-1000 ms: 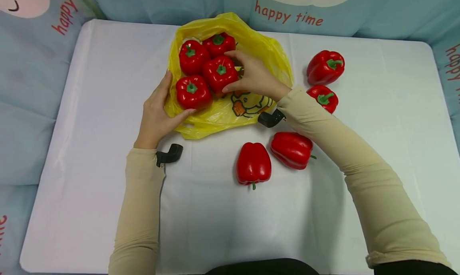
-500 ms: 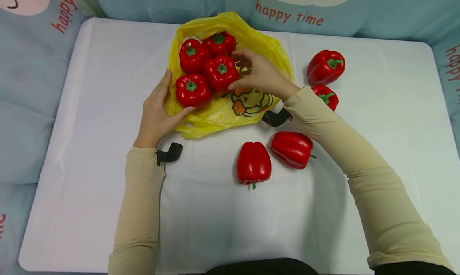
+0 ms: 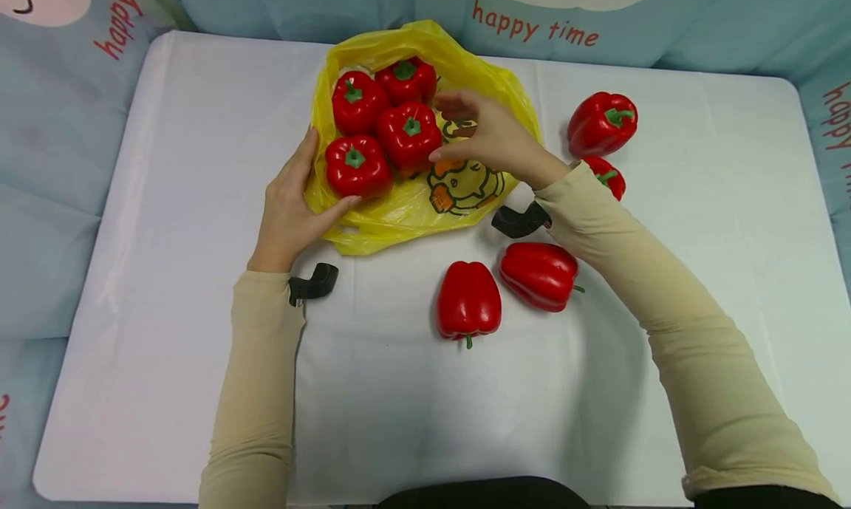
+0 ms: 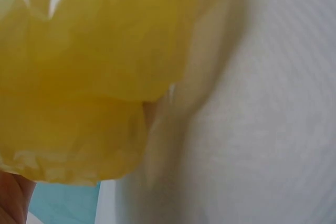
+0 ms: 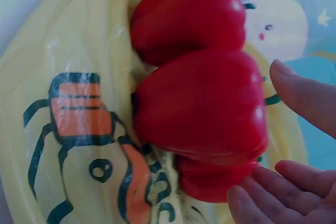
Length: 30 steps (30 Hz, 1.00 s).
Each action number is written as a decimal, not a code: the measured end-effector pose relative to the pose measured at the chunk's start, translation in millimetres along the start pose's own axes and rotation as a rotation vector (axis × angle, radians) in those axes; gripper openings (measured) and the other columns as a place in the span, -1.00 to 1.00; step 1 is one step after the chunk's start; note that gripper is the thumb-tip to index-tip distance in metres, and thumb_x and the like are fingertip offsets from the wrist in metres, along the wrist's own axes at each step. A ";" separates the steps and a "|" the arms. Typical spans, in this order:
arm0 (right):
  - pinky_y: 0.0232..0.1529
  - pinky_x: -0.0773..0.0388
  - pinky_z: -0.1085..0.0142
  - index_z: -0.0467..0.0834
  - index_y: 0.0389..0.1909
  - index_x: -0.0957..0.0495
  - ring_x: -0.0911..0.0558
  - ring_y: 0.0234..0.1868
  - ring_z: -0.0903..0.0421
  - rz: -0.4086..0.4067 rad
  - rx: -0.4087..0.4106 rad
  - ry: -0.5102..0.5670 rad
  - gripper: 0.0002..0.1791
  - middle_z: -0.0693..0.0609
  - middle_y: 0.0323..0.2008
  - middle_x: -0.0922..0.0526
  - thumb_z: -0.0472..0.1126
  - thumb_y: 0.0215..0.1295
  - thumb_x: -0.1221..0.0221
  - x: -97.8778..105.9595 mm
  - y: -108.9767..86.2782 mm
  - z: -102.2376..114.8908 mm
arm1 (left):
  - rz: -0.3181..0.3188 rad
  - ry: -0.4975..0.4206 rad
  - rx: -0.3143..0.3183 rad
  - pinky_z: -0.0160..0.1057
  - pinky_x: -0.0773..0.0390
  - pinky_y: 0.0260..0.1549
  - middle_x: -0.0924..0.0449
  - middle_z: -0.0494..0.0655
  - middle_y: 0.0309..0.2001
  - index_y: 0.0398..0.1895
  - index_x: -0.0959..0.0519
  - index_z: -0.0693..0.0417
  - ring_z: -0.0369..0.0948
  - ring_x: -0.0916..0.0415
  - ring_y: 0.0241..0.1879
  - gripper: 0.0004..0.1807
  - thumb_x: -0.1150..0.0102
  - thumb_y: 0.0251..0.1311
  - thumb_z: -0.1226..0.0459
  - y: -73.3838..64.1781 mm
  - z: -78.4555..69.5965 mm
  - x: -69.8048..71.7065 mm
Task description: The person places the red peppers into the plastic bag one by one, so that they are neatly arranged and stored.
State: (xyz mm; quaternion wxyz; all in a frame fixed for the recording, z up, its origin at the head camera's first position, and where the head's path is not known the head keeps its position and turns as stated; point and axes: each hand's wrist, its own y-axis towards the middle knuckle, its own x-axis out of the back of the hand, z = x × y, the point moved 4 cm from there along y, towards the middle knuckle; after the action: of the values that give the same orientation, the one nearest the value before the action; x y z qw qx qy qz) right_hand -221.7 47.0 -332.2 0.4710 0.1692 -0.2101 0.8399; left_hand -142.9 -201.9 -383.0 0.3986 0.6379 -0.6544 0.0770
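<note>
In the head view a yellow plastic bag (image 3: 425,221) lies with its mouth spread wide, a cartoon print on its inside. Several red bell peppers stand in its left half, stems up, among them a front-left pepper (image 3: 357,168) and a middle pepper (image 3: 408,136). My left hand (image 3: 289,206) holds the bag's left side, its thumb lapping over the near edge below the front-left pepper. My right hand (image 3: 488,136) is just right of the middle pepper, thumb and fingers spread apart with nothing gripped. The right wrist view shows those fingertips (image 5: 239,203) close by the peppers (image 5: 199,106).
Two bell peppers lie on the white table in front of the bag, a left one (image 3: 468,302) and a right one (image 3: 540,276). Another pair is at the right, the far pepper (image 3: 601,123) and a nearer pepper (image 3: 608,176) partly behind my right sleeve. Blue printed cloth (image 3: 372,10) borders the table.
My right hand has drawn back to the right from the middle pepper, its fingers coming off it. The left hand and the bag have stayed in place.
</note>
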 end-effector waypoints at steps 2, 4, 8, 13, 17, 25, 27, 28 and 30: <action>0.26 -0.32 0.24 -0.24 0.34 -0.22 -0.33 0.28 0.08 -0.002 -0.006 -0.001 -0.19 -0.04 0.32 -0.30 -0.24 0.07 -0.37 2.2 -5.0 3.6 | 0.000 0.001 -0.001 -0.26 -0.20 0.28 -0.19 0.04 0.39 0.43 -0.10 0.21 -0.15 -0.15 0.36 -0.01 -0.45 -0.05 0.21 0.0 -0.1 -0.1; 0.26 -0.32 0.23 -0.22 0.34 -0.23 -0.32 0.29 0.11 -0.009 -0.008 -0.007 -0.20 -0.02 0.32 -0.30 -0.23 0.08 -0.36 5.3 -11.2 7.8 | -0.001 0.000 -0.002 -0.26 -0.20 0.28 -0.19 0.05 0.39 0.43 -0.10 0.21 -0.15 -0.15 0.36 -0.02 -0.44 -0.05 0.22 0.1 -0.2 -0.2; 0.25 -0.34 0.24 -0.17 0.34 -0.24 -0.32 0.30 0.15 -0.027 -0.002 -0.024 -0.21 0.01 0.32 -0.31 -0.22 0.09 -0.36 13.3 -26.6 15.5 | -0.002 0.002 -0.008 -0.26 -0.20 0.28 -0.19 0.06 0.38 0.43 -0.10 0.21 -0.14 -0.15 0.35 -0.02 -0.44 -0.04 0.22 0.3 -0.2 -0.2; 0.23 -0.35 0.28 -0.17 0.35 -0.24 -0.34 0.29 0.14 -0.046 0.031 0.018 -0.21 0.02 0.31 -0.33 -0.26 0.08 -0.36 21.1 -45.8 21.9 | -0.006 0.003 -0.010 -0.26 -0.20 0.29 -0.19 0.07 0.38 0.42 -0.11 0.22 -0.13 -0.16 0.35 -0.03 -0.44 -0.04 0.23 -0.1 0.4 0.0; 0.23 -0.35 0.29 -0.17 0.33 -0.27 -0.35 0.27 0.13 -0.065 0.050 0.058 -0.22 0.00 0.28 -0.36 -0.31 0.06 -0.36 24.5 -61.7 24.7 | -0.009 0.003 -0.006 -0.26 -0.19 0.29 -0.19 0.07 0.38 0.42 -0.12 0.22 -0.13 -0.15 0.35 -0.03 -0.44 -0.04 0.23 -0.9 1.1 -0.1; 0.20 -0.39 0.23 -0.21 0.27 -0.34 -0.41 0.21 0.07 -0.135 0.062 0.074 -0.29 -0.06 0.23 -0.42 -0.39 0.05 -0.35 31.9 -92.4 18.6 | -0.016 -0.004 -0.020 -0.27 -0.19 0.29 -0.20 0.06 0.38 0.42 -0.12 0.22 -0.14 -0.16 0.35 -0.03 -0.44 -0.04 0.24 -1.0 1.5 -0.8; 0.20 -0.40 0.26 -0.21 0.26 -0.35 -0.42 0.21 0.06 -0.149 0.056 0.068 -0.29 -0.07 0.22 -0.43 -0.40 0.04 -0.35 34.4 -98.6 14.6 | -0.017 -0.002 -0.018 -0.27 -0.19 0.29 -0.19 0.05 0.38 0.42 -0.12 0.22 -0.14 -0.15 0.35 -0.03 -0.44 -0.05 0.23 -0.8 1.7 -0.9; 0.19 -0.40 0.28 -0.21 0.26 -0.35 -0.42 0.20 0.05 -0.155 0.054 0.068 -0.30 -0.07 0.21 -0.43 -0.41 0.03 -0.35 35.4 -101.7 12.8 | -0.016 -0.001 -0.016 -0.27 -0.19 0.29 -0.19 0.05 0.38 0.42 -0.12 0.22 -0.14 -0.15 0.36 -0.03 -0.44 -0.04 0.23 -0.7 1.7 -0.9; 0.17 -0.41 0.31 -0.22 0.26 -0.36 -0.43 0.19 0.03 -0.165 0.051 0.072 -0.30 -0.08 0.20 -0.43 -0.40 0.04 -0.35 37.4 -107.8 8.7 | -0.014 0.001 -0.012 -0.27 -0.18 0.29 -0.18 0.05 0.39 0.42 -0.12 0.21 -0.14 -0.14 0.36 -0.03 -0.44 -0.04 0.23 -0.5 1.7 -0.7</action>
State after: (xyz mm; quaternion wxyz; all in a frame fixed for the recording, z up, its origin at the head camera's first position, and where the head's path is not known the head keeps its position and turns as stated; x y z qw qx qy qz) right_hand -146.6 119.9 -285.8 0.5415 0.1677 -0.1568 0.8087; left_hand -143.3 -202.5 -384.8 0.4030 0.6401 -0.6503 0.0706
